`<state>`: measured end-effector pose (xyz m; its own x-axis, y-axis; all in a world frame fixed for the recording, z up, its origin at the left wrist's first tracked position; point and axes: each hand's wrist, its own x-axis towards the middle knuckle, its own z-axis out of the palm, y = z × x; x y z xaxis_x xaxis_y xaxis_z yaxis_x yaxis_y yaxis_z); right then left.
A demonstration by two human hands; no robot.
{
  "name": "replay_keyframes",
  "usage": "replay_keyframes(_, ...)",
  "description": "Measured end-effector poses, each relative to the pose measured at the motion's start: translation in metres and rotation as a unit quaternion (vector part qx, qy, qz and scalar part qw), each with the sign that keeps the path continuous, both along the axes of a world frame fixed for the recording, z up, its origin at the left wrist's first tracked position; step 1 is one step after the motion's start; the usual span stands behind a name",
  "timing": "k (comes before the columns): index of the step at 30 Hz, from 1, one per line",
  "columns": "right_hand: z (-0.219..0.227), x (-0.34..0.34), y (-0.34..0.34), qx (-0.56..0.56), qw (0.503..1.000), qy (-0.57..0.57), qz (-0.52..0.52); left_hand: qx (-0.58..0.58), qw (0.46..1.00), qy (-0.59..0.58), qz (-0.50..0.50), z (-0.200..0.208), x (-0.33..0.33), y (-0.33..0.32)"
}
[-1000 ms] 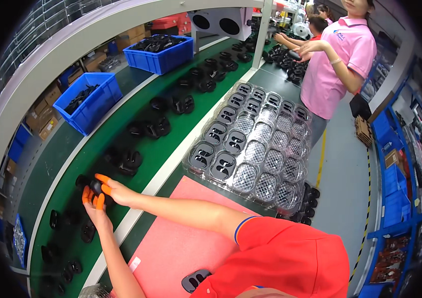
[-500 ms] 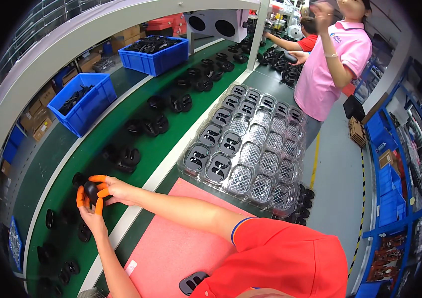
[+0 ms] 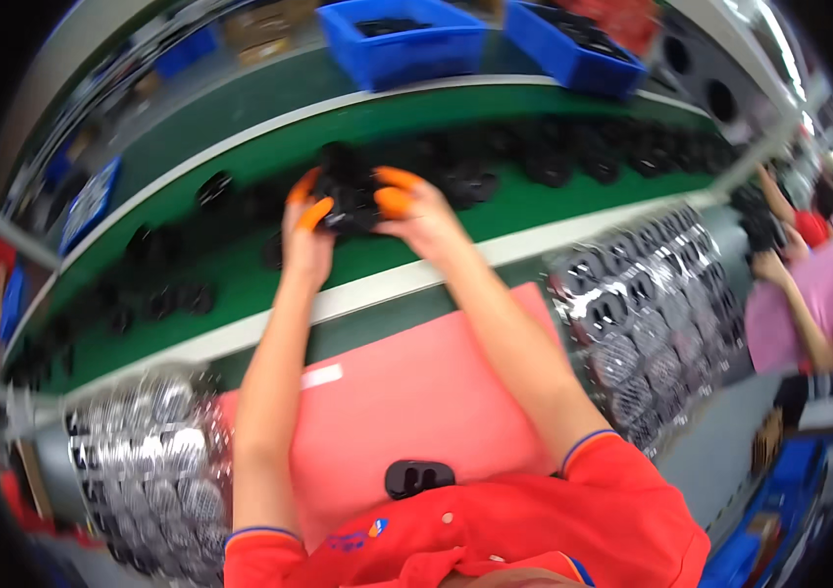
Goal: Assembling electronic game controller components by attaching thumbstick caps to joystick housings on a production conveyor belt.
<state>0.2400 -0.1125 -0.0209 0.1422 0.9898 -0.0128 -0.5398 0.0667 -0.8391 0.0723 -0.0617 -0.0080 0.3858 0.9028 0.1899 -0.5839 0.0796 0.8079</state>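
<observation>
I see a long green conveyor belt (image 3: 534, 208) curving past a flat pink rectangular mat (image 3: 416, 392). A clear plastic tray of rounded pockets (image 3: 616, 361) stands to the right of the mat. Over the belt, my left hand (image 3: 308, 235) and right hand (image 3: 426, 220), fingertips covered in orange, close on a blurred cluster of glossy black plastic parts (image 3: 343, 196); I cannot tell how many. One black oval piece (image 3: 419, 478) lies on the mat.
</observation>
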Motion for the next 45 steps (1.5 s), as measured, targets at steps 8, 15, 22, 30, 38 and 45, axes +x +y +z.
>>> replay_keyframes(8, -0.003, -0.016, 0.016, -0.064, 0.921, -0.349, -0.159, 0.092, 0.952, 0.211, 0.200, -0.019, -0.022, 0.024)
replay_keyframes(15, 0.002, -0.014, 0.008, 0.201, 0.627, -0.651, -0.379, 0.316, 0.751, 0.405, 0.416, -0.027, -0.067, 0.132)
replay_keyframes(22, -0.036, -0.076, -0.005, 0.243, 0.636, -0.730, -0.066, 0.419, 0.405, 0.718, 0.381, -0.107, -0.155, 0.238)
replay_keyframes(30, -0.032, -0.075, 0.000, 0.202, 0.676, -0.706, -0.056, 0.328, 0.525, 0.677, 0.398, -0.107, -0.181, 0.271)
replay_keyframes(38, 0.003, -0.065, -0.013, 0.169, 0.754, -0.629, -0.089, -0.127, 0.975, -0.108, 0.144, -0.046, -0.128, 0.154)
replay_keyframes(45, 0.015, -0.056, -0.016, 0.164, 0.855, -0.478, -0.118, -0.090, 0.986, -0.126, 0.053, -0.017, -0.056, 0.036)
